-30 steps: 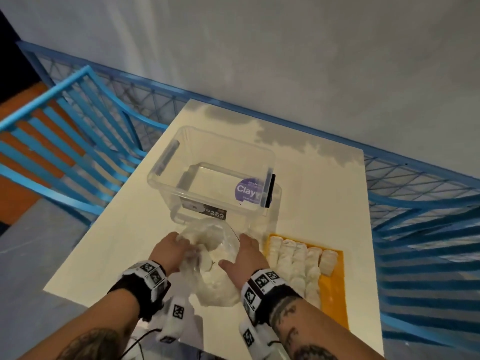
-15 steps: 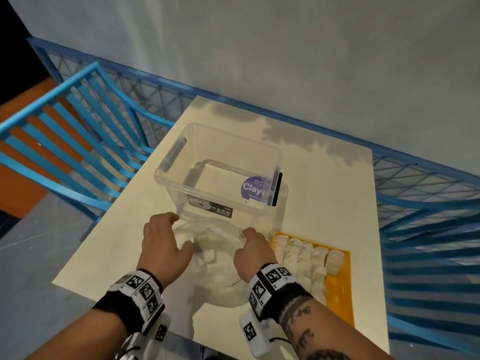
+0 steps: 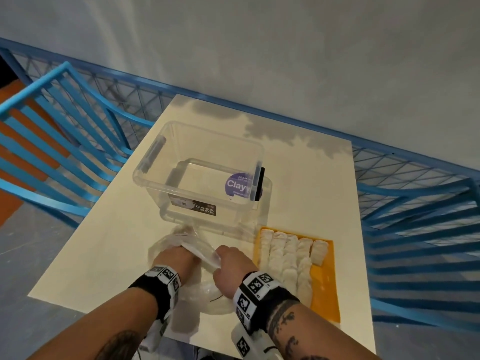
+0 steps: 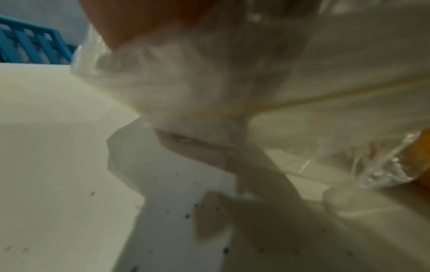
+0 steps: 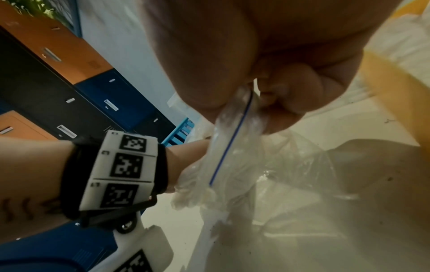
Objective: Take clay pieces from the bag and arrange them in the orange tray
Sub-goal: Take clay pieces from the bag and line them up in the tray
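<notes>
1. Near the front edge of the table (image 3: 109, 255), a clear plastic bag (image 3: 179, 241) lies between 2 bare hands.
2. Left hand (image 3: 174, 258) reaches into the bag's mouth; its fingers are hidden in the plastic, so I cannot tell if they hold anything. From the left wrist view, white clay shows blurred through the plastic (image 4: 186, 77).
3. Right hand (image 3: 232, 266) pinches the bag's rim; the right wrist view shows thumb and curled fingers (image 5: 291, 95) closed on the crumpled plastic with its thin blue strip.
4. Tray (image 3: 324, 287), orange, sits at the front right corner of the table, just right of the right hand.
5. Clay pieces (image 3: 288, 258), white and lumpy, lie in the tray in 5 rows running front to back, touching one another. They fill its left and far part; the rightmost row is short.
6. Box (image 3: 202, 175), clear plastic, stands at the middle of the table, just behind the bag and the tray. It bears a purple round label and a dark label reading "CASA BOX".
7. Blue chairs (image 3: 59, 141) stand off the left and right edges of the table.
</notes>
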